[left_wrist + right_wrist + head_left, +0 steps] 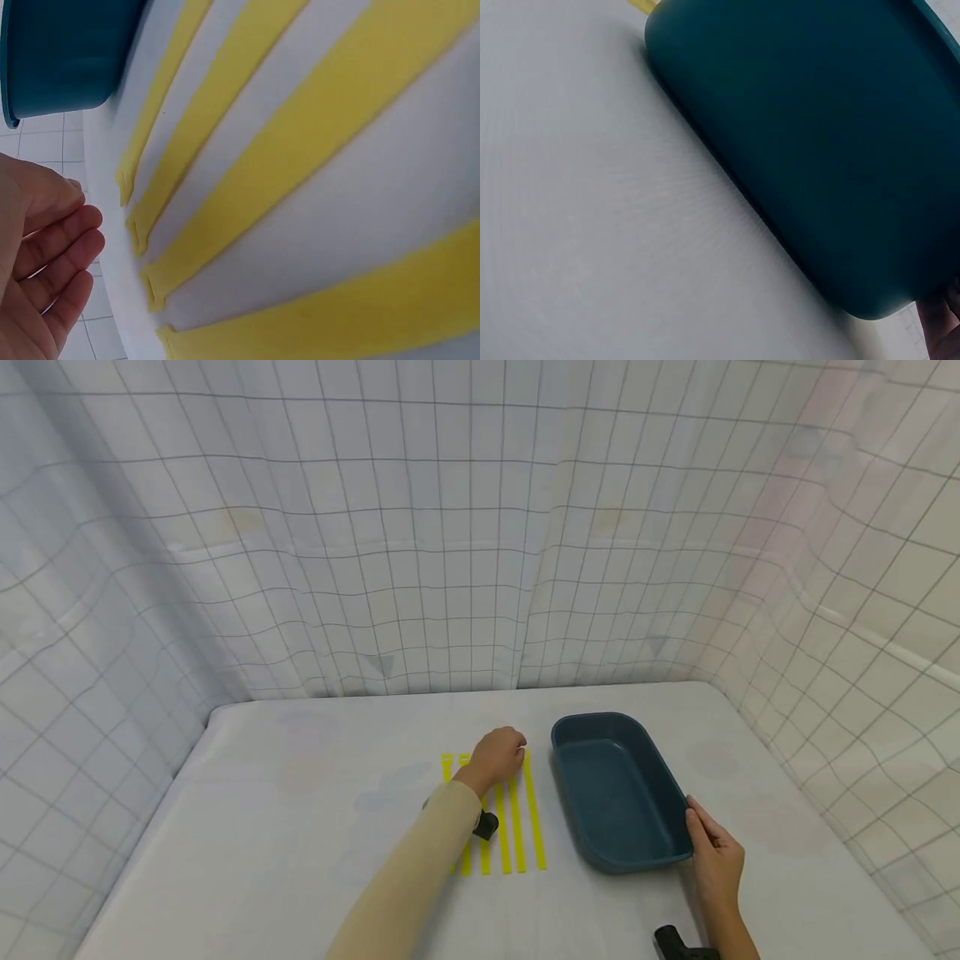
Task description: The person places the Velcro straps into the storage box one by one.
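Several yellow strips [517, 818] lie side by side on the white table, running away from me. My left hand [504, 755] hovers over their far ends with loosely curled fingers and holds nothing. In the left wrist view its fingers [52, 255] hang beside the notched tips of the strips [300, 150]. A dark teal tray [600, 777] stands empty just right of the strips. My right hand [703, 828] rests against its near right corner, fingers fairly straight. The right wrist view shows the tray's outer wall [817, 135] and a fingertip [941, 330] beside it.
The white table [300, 827] is enclosed on three sides by a grid-patterned curtain [450, 568]. Black wrist camera mounts show at my left sleeve [486, 824] and right wrist [678, 943]. The tray's corner [60, 52] shows in the left wrist view.
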`<action>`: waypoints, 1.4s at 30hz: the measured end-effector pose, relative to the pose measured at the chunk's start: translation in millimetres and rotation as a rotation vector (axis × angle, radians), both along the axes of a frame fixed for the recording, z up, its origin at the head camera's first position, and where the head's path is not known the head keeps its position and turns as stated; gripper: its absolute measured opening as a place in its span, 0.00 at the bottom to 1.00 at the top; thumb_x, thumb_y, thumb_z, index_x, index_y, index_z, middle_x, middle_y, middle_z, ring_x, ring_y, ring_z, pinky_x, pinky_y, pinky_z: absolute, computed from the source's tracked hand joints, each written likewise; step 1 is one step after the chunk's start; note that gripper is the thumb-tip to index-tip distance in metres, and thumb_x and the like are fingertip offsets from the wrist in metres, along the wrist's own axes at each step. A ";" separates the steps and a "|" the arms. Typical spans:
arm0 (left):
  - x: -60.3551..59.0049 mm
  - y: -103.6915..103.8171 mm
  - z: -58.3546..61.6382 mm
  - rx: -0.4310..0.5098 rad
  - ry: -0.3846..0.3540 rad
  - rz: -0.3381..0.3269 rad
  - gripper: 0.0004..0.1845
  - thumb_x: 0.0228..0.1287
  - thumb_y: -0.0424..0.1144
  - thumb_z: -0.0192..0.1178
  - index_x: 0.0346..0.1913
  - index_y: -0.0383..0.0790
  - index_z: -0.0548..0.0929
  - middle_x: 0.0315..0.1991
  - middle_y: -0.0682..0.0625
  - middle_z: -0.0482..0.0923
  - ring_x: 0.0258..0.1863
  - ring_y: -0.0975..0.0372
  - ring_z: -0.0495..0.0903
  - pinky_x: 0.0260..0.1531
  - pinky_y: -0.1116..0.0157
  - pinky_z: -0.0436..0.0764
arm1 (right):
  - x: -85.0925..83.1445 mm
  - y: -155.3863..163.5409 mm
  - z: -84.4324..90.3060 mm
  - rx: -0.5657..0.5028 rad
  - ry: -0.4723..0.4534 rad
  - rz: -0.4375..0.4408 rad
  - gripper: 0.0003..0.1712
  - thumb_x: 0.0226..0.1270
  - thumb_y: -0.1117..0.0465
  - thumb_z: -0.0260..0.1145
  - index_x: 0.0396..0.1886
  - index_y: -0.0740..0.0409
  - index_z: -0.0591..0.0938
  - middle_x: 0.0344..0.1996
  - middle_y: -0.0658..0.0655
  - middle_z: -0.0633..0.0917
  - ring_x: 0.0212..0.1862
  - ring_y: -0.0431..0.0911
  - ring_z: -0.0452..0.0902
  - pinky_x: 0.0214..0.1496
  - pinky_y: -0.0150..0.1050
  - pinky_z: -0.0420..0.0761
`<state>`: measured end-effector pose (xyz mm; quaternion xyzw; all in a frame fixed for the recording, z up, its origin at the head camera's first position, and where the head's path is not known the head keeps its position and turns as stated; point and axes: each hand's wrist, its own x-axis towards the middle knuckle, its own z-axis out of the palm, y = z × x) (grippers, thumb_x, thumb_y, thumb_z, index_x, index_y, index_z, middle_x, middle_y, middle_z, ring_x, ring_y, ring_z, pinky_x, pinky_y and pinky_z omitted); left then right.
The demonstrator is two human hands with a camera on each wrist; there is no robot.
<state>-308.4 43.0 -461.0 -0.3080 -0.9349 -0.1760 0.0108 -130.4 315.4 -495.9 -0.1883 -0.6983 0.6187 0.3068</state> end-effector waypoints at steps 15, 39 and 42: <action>-8.0 7.5 -12.0 -0.146 0.059 -0.020 0.10 0.62 0.39 0.58 0.31 0.37 0.84 0.27 0.49 0.74 0.28 0.59 0.74 0.31 0.63 0.74 | -0.5 1.9 -1.9 0.017 -0.029 -0.024 0.21 0.64 0.59 0.63 0.52 0.69 0.78 0.45 0.46 0.82 0.49 0.26 0.72 0.45 0.18 0.70; -9.6 19.1 -2.8 -0.212 -0.013 0.017 0.06 0.58 0.36 0.63 0.35 0.36 0.83 0.31 0.47 0.77 0.32 0.57 0.75 0.36 0.62 0.76 | 0.3 1.2 -1.7 -0.031 -0.025 -0.025 0.19 0.64 0.60 0.63 0.51 0.66 0.79 0.46 0.50 0.81 0.48 0.26 0.73 0.45 0.18 0.70; -10.1 17.8 -2.9 -0.154 -0.049 0.033 0.07 0.57 0.34 0.64 0.38 0.35 0.84 0.34 0.47 0.79 0.37 0.56 0.77 0.40 0.61 0.76 | 0.4 1.3 -1.1 -0.038 -0.020 -0.016 0.19 0.64 0.60 0.63 0.51 0.65 0.79 0.47 0.52 0.81 0.48 0.26 0.73 0.46 0.19 0.70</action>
